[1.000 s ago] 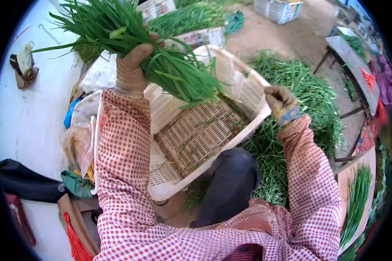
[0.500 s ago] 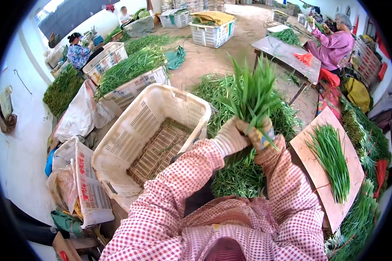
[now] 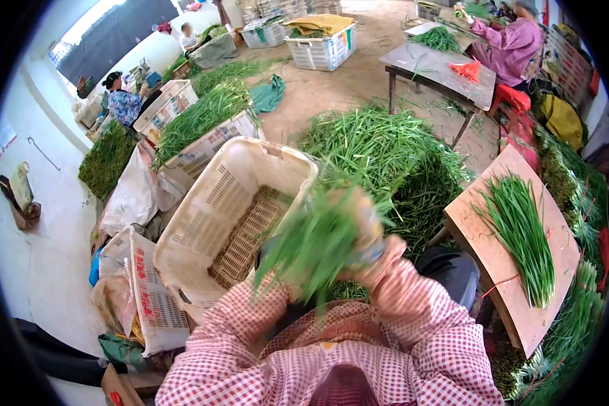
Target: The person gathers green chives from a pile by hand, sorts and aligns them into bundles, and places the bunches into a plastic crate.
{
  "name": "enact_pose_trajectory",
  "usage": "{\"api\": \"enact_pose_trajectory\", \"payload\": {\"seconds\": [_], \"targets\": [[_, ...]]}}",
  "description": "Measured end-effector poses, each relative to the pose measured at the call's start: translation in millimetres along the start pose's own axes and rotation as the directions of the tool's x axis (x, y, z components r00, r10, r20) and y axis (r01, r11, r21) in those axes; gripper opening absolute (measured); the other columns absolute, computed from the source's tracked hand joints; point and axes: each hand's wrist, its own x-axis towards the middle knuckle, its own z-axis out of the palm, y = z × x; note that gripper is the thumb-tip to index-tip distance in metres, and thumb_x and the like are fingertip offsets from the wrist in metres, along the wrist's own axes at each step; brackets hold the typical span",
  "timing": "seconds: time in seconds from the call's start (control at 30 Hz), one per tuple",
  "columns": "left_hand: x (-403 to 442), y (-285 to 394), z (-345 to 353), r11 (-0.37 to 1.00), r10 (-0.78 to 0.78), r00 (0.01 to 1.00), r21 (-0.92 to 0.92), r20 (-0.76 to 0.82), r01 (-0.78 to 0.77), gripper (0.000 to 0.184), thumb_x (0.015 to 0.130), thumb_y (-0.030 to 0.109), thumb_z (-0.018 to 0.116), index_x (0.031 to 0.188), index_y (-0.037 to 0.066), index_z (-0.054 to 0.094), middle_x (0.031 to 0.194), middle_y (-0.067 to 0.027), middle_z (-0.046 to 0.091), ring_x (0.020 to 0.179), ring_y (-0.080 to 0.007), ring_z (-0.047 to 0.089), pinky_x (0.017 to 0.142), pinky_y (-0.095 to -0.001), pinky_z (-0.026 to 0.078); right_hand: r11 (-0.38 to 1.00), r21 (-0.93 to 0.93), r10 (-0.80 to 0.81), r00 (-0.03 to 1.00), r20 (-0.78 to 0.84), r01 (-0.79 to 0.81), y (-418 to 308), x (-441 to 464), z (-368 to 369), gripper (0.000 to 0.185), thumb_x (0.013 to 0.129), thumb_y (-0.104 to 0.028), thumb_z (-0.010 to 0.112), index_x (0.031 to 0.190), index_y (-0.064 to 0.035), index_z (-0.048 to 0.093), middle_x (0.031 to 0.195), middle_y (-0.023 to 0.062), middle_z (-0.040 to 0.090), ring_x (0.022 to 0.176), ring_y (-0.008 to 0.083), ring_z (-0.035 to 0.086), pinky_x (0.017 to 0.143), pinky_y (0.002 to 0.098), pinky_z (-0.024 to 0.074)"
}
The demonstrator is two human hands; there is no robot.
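A bunch of long green stalks (image 3: 318, 237), blurred by motion, is in front of my chest. My right hand (image 3: 358, 216), gloved and smeared, is closed round its upper right part. The bunch covers my left hand, whose fingers are hidden; only the left sleeve shows below it. A big heap of loose green stalks (image 3: 379, 152) lies just beyond my hands. To the left of the bunch stands a deep white plastic crate (image 3: 203, 196), with a few scraps on its slatted bottom.
On my right, a board (image 3: 477, 203) bears a neat bundle of stalks (image 3: 521, 237). A smaller white crate (image 3: 157, 298) stands at the left. Farther off are a table (image 3: 440, 71), a covered crate (image 3: 323, 51), a filled crate (image 3: 213, 145) and several people.
The bunch has come down and left from above the heap to in front of my chest, its leaves now hanging downward. My right hand has moved left with it; my left hand has become hidden.
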Motion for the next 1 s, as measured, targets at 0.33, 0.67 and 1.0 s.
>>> {"api": "enact_pose_trajectory", "payload": {"seconds": [0.33,0.67,1.0], "targets": [[44.3,2.0,-64.1,0.992,0.029,0.999,0.124,0.013,-0.03,0.056,0.084,0.043,0.066,0.121,0.003,0.053,0.106,-0.0157,0.063,0.093,-0.0253,0.062,0.077,-0.0381,0.052,0.864,-0.386,-0.075,0.841,0.536,0.323,2.7,-59.0,-3.0,0.042,0.086,-0.026,0.061,0.12,-0.0046,0.052,0.116,0.0143,0.057,0.109,0.0255,0.054,0.096,0.0437,0.0438],[-22.0,7.0,-50.2,0.749,0.082,0.977,0.635,0.195,-0.19,0.065,0.07,0.015,0.074,0.129,0.002,0.049,0.116,-0.0123,0.061,0.098,-0.0217,0.061,0.085,-0.0342,0.051,0.536,0.629,0.503,0.811,0.298,-0.563,-8.1,-84.5,-20.6,0.115,0.071,-0.064,0.068,0.147,-0.0042,0.007,0.149,0.026,0.017,0.136,0.04,0.025,0.104,0.0583,0.0324],[-43.8,-101.2,-77.4,0.618,0.157,0.967,0.744,0.198,-0.253,0.074,0.069,0.025,0.08,0.134,0.008,0.048,0.133,-0.0113,0.051,0.119,-0.0269,0.049,0.102,-0.0377,0.037,0.922,0.224,0.384,0.821,-0.422,-0.316,24.3,-27.5,-80.7,0.03,0.097,-0.034,0.047,0.102,-0.0056,0.058,0.072,0.0024,0.054,0.06,0.012,0.051,0.059,0.0254,0.0472]]}}
